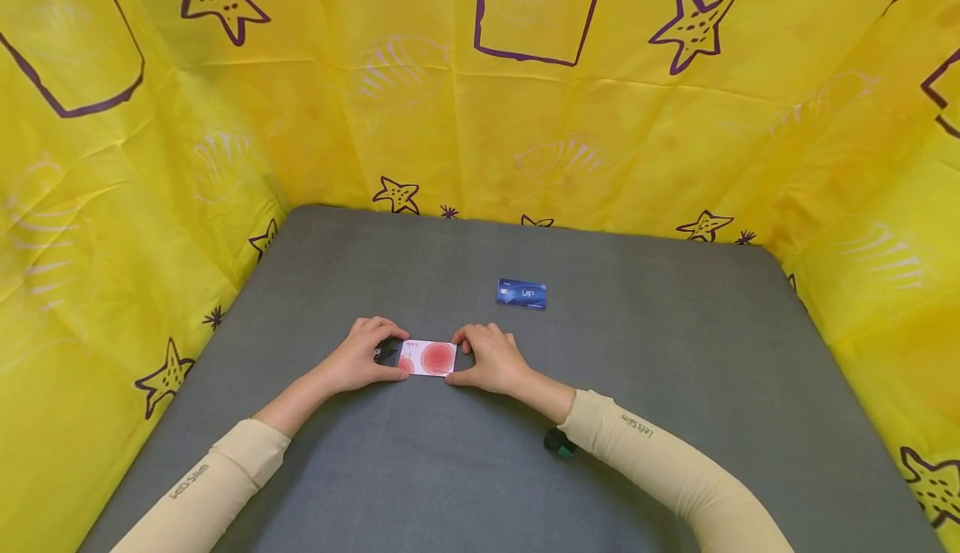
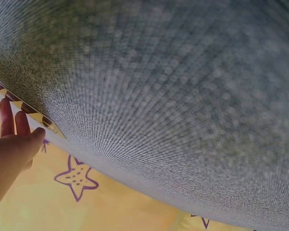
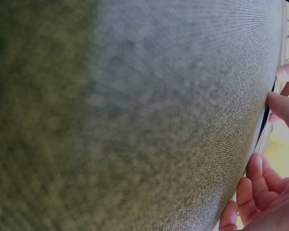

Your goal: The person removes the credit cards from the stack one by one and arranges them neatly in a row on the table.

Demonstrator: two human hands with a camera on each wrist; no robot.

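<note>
A white card with pink-red circles [image 1: 427, 359] lies low over the grey table in the head view, between both hands. Dark flat material [image 1: 387, 352] shows at its left end, partly behind the fingers; its kind cannot be made out. My left hand [image 1: 366, 356] grips the card's left end, with fingers at the far edge and thumb at the near edge. The right hand [image 1: 491, 359] pinches the right end the same way. Farther back and to the right, a blue VIP card [image 1: 521, 294] lies flat. Both wrist views show the hands [image 2: 14, 139] only at their margins.
The grey table surface [image 1: 645, 353] spreads around the hands. Yellow curtains [image 1: 465, 128] with starfish and fish drawings stand along its back and sides. A small black and green object [image 1: 560, 443] shows beside the right sleeve.
</note>
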